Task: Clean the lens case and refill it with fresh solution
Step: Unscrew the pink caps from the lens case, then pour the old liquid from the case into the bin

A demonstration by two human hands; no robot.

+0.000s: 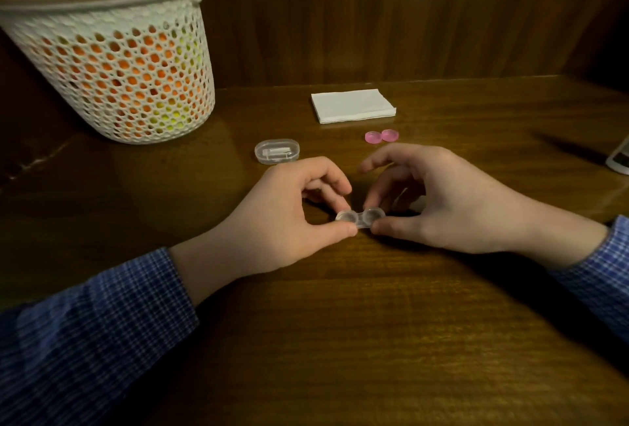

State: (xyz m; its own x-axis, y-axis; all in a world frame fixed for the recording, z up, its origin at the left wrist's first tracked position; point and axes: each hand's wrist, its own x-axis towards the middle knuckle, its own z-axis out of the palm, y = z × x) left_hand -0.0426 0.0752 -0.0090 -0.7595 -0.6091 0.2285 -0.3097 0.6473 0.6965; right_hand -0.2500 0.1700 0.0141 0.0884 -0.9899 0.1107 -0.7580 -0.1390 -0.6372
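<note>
A clear two-well lens case (360, 217) with no caps on lies on the wooden table (340, 323) between my hands. My left hand (289, 214) pinches its left end between thumb and fingers. My right hand (439, 201) pinches the right end the same way, index finger raised. Two pink caps (381, 136) lie side by side farther back, apart from the case. A folded white tissue stack (353, 105) sits behind them.
A small clear oval box (277, 151) with white parts inside lies left of the caps. A white mesh basket (112, 61) holding orange and green things stands at the back left. A light device (620, 158) pokes in at the right edge. A wood panel wall closes the back.
</note>
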